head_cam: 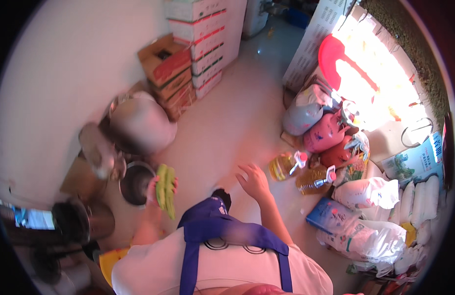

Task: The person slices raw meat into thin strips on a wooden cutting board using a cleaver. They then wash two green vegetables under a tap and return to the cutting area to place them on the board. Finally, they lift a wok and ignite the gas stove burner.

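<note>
My left hand [153, 191] is closed around several long green vegetables [164, 190], held upright at my left front. Just beyond that hand, a round metal pot [130, 180] stands with its dark inside facing up. Whether the hand touches its rim I cannot tell. My right hand [254, 181] hovers out in front, palm down, fingers apart, holding nothing. Nearest to it are two large clear bottles of yellow oil, one [281, 167] closer and the other [311, 181] behind, both with red caps. A blue apron [209, 214] covers my front.
Gas cylinders [325, 133] line the right side, near white sacks [367, 193] and a blue package [330, 215]. White cartons [209, 48] and brown boxes [172, 73] are stacked along the left wall. A large pale rounded container [139, 120] stands beyond the pot.
</note>
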`<state>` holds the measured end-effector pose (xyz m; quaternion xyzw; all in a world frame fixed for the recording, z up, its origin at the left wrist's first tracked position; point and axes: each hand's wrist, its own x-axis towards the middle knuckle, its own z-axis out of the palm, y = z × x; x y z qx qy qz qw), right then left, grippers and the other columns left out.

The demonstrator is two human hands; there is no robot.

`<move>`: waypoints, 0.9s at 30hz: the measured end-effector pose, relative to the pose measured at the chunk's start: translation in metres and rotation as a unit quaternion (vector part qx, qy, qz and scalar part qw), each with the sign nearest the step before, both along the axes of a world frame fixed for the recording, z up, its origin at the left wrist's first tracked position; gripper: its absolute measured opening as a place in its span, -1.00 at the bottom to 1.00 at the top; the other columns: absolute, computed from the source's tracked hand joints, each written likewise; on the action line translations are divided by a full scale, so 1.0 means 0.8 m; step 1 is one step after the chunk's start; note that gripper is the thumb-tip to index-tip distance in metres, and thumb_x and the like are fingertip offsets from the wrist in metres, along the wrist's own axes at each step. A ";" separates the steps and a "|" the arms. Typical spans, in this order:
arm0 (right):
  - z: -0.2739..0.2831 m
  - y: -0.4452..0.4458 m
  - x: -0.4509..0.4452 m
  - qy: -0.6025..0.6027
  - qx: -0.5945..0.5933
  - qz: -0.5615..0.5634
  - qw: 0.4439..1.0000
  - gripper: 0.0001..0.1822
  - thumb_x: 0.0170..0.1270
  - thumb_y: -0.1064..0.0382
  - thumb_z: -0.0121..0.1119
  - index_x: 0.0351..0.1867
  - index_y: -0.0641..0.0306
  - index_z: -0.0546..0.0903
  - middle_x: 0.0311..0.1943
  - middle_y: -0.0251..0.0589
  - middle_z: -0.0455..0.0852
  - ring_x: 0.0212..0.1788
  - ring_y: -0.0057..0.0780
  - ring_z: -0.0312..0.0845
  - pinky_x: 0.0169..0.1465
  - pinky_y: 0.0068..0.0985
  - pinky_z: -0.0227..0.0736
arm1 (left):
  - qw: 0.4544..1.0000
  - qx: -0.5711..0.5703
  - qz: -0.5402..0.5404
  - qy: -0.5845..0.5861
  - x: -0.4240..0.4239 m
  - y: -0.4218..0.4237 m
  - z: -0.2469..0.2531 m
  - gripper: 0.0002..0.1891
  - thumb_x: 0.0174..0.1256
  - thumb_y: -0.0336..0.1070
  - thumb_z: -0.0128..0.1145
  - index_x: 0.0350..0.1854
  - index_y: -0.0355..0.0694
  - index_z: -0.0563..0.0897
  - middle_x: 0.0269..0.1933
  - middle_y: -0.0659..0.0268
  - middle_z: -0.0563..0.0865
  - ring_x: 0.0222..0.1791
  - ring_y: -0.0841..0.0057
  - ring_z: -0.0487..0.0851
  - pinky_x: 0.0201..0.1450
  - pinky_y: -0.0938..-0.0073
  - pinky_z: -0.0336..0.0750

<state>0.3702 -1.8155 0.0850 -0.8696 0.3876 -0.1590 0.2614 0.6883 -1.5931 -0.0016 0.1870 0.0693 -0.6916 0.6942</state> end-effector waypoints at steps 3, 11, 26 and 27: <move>-0.009 -0.121 -0.039 0.101 0.012 -0.056 0.993 -0.63 0.25 0.09 0.35 0.03 0.19 0.73 -0.01 -0.09 0.73 0.09 -0.09 0.63 0.20 -0.27 0.51 | 0.987 0.015 -0.156 0.048 0.035 -0.195 -0.009 -0.31 0.33 0.04 0.21 0.39 -0.31 0.41 0.15 0.02 0.65 0.11 0.17 0.68 0.11 0.08 0.64; -0.056 -0.363 -0.171 0.100 -0.042 -0.375 0.921 -0.67 0.20 0.14 0.38 -0.05 0.24 0.74 -0.15 -0.04 0.74 -0.04 -0.04 0.66 0.04 -0.21 0.56 | 0.934 -0.121 -0.335 -0.013 0.018 -0.714 0.079 -0.34 0.40 0.04 0.17 0.42 -0.25 0.41 0.25 0.07 0.63 0.21 0.18 0.65 0.06 0.06 0.68; 0.036 -1.219 0.281 0.045 -0.144 0.029 0.988 -0.62 0.28 0.10 0.25 0.06 0.20 0.69 -0.04 0.00 0.71 0.00 0.03 0.65 0.11 -0.18 0.55 | 0.995 -0.025 -0.053 -0.079 0.272 -1.174 0.070 -0.36 0.46 0.12 0.08 0.39 -0.25 0.42 0.13 -0.06 0.66 0.00 0.15 0.74 -0.10 0.14 0.74; 0.031 -1.258 0.320 0.018 -0.159 0.055 0.986 -0.62 0.29 0.08 0.24 0.06 0.19 0.68 -0.03 0.01 0.71 0.00 0.03 0.65 0.11 -0.16 0.55 | 0.999 -0.014 -0.015 -0.047 0.289 -1.205 0.065 -0.35 0.45 0.14 0.08 0.38 -0.25 0.43 0.12 -0.07 0.67 -0.04 0.14 0.75 -0.12 0.14 0.75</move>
